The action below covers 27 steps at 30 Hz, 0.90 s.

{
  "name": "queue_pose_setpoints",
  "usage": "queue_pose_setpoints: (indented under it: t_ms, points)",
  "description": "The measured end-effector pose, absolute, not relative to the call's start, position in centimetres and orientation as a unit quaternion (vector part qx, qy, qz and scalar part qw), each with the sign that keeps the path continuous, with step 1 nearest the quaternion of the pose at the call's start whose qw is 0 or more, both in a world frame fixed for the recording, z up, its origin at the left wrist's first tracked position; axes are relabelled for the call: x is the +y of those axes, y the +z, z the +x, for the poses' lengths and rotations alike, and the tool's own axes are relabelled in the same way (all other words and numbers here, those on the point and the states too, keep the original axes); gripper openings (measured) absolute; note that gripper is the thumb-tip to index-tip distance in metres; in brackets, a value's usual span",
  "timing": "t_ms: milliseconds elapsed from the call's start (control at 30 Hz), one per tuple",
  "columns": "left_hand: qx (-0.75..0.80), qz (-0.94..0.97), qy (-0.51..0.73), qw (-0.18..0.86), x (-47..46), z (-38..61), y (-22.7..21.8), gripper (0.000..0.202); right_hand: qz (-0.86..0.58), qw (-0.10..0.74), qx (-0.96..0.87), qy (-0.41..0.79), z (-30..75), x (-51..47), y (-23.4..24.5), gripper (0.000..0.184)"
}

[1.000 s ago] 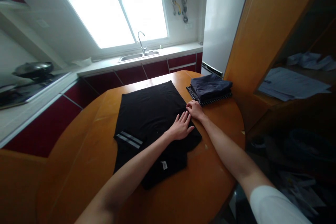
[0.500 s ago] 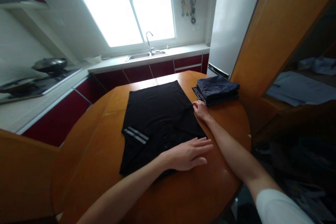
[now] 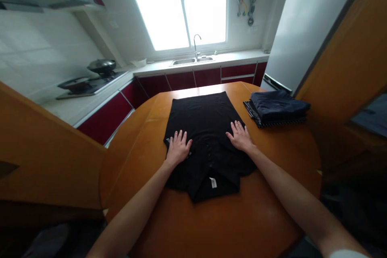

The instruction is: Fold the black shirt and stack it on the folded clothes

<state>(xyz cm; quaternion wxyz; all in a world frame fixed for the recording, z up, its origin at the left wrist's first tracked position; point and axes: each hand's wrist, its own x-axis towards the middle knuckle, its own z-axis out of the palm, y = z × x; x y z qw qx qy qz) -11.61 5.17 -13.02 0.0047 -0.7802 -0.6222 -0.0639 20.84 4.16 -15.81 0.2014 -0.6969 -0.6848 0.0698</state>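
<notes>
A black polo shirt (image 3: 202, 115) lies spread on the wooden table (image 3: 137, 165), its collar toward me and a white label showing inside the neck. Its buttons run down the middle. My left hand (image 3: 179, 147) rests flat on the shirt's left side, over the folded-in sleeve with pale stripes, which it mostly covers. On the right edge of the shirt lies my right hand (image 3: 240, 135), fingers spread and palm down. Neither hand grips the cloth.
A stack of folded dark clothes (image 3: 276, 107) sits at the table's right side. Beyond the table are a counter with a sink (image 3: 189, 61), a stove (image 3: 99, 82) with two pans at the left, and a fridge (image 3: 308, 28) at the right.
My left hand has moved from the shirt's near right part to its left side, uncovering the collar. My right hand has gone from pinching the right edge to lying flat. The view has turned left.
</notes>
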Motion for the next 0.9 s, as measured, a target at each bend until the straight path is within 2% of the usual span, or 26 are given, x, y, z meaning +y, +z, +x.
queue_pose_setpoints:
  t_ms: [467,567,667,767,900]
  points:
    - [-0.688,-0.722,-0.068,-0.039,5.4,-14.5,-13.5,0.077,-0.747,0.160,-0.643,0.050,22.6,4.3,-15.5,0.073]
    - [-0.704,-0.704,-0.083,-0.037,6.0,-15.9,-13.7,0.068,-0.744,0.170,-0.646,0.000,22.2,3.5,-14.6,0.070]
    - [-0.702,-0.701,-0.125,-0.023,7.1,-17.6,-13.3,0.050,-0.710,0.195,-0.675,-0.042,21.2,2.3,-13.6,0.065]
    - [-0.720,-0.677,-0.151,-0.011,8.0,-19.2,-12.7,0.036,-0.674,0.198,-0.711,-0.029,19.7,1.6,-13.3,0.063]
    - [-0.747,-0.651,-0.136,-0.018,8.3,-20.6,-12.1,0.035,-0.662,0.156,-0.732,0.021,18.5,1.5,-13.9,0.062]
